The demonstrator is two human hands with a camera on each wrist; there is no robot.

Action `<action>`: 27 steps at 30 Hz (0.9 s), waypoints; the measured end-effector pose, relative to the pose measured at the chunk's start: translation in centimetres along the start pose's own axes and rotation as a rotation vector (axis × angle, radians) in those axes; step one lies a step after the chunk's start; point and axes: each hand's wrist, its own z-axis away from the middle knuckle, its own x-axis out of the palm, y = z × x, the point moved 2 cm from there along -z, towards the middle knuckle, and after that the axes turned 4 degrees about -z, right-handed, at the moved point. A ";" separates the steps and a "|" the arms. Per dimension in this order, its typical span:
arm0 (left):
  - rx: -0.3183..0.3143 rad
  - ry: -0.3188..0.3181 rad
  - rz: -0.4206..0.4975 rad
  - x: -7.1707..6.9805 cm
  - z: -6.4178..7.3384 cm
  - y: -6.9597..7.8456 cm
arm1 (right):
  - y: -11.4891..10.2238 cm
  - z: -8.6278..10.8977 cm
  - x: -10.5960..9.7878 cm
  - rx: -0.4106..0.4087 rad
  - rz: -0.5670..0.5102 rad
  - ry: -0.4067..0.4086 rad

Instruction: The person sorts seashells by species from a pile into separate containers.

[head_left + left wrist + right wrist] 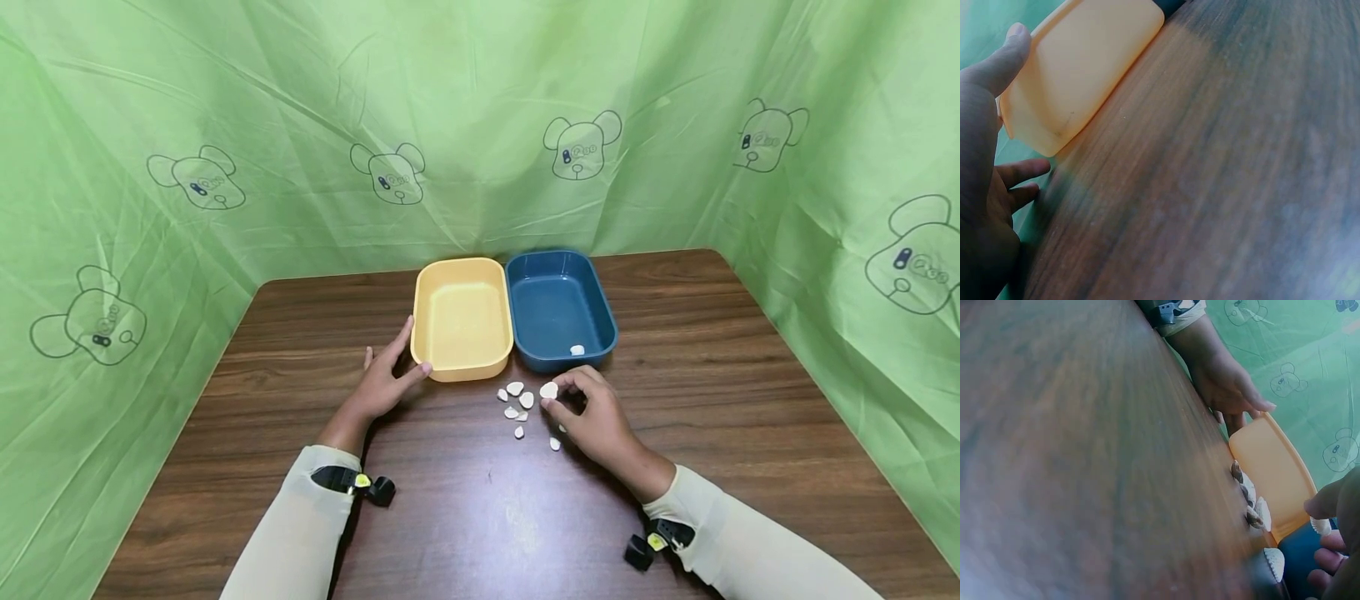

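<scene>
Head: a shell (pixel 549 390) is pinched by the right hand (pixel 602 422) near the blue tray (pixel 551 304); the yellow tray (pixel 461 325) is touched by the spread left hand (pixel 379 388); curtain lettering (pixel 582 153) is barely legible. Left wrist: blue tray mostly cut off. Right wrist: shell partly hidden.

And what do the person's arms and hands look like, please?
There are long off-white fabric sleeves, each with a black wrist strap, a yellow patch and a small black boxy device. The left hand and right hand are bare.
</scene>
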 end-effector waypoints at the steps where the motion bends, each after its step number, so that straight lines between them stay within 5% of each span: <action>1: 0.001 0.001 0.001 0.0 0.0 0.0 | 0.0 0.0 0.0 -0.007 -0.005 0.008; 16: 0.000 0.005 0.001 0.0 0.0 0.1 | -0.3 0.2 -0.2 -0.129 -0.191 0.146; 27: -0.004 0.005 -0.006 0.1 0.1 0.1 | -0.6 -0.4 -0.7 -0.247 -0.213 0.197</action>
